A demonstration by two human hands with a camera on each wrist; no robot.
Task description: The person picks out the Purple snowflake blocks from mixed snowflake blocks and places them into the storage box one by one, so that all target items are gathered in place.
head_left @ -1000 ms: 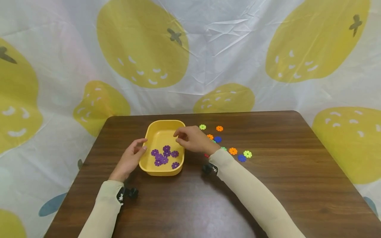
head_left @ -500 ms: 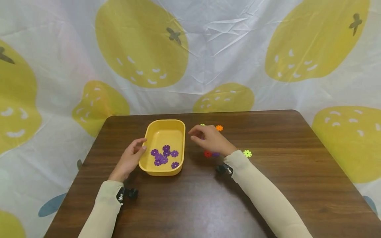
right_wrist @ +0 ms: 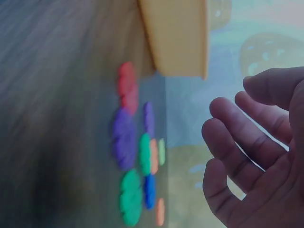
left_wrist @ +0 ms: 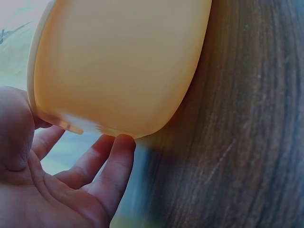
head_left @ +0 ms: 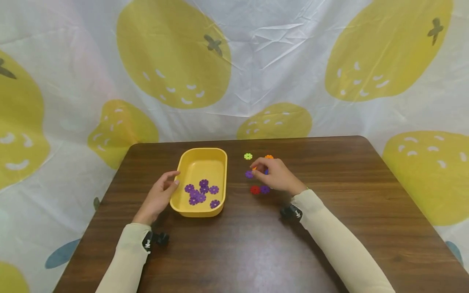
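My left hand (head_left: 155,199) holds the left side of a yellow plastic tub (head_left: 199,165), thumb at the rim and fingertips against the outer wall (left_wrist: 123,61). Inside the tub lie several purple snowflake discs (head_left: 198,196), bunched toward its near end. To the right, my right hand (head_left: 276,174) hovers over loose discs with fingers bent and apart, nothing between them in the right wrist view. Near its fingertips is a purple disc (head_left: 249,174); a red disc (head_left: 255,189) and another purple disc (head_left: 265,189) lie closer to me. The hand partly hides blue and orange discs.
A light green disc (head_left: 248,156) and an orange disc (head_left: 269,157) lie farther back. Green discs (right_wrist: 130,197) show in the right wrist view. All this stands on a brown wooden table (head_left: 348,195), with a fruit-printed curtain (head_left: 253,73) behind it.
My right hand has moved from above the tub to the right, out over the loose discs, with its fingers bent. My left hand and the tub have stayed in place.
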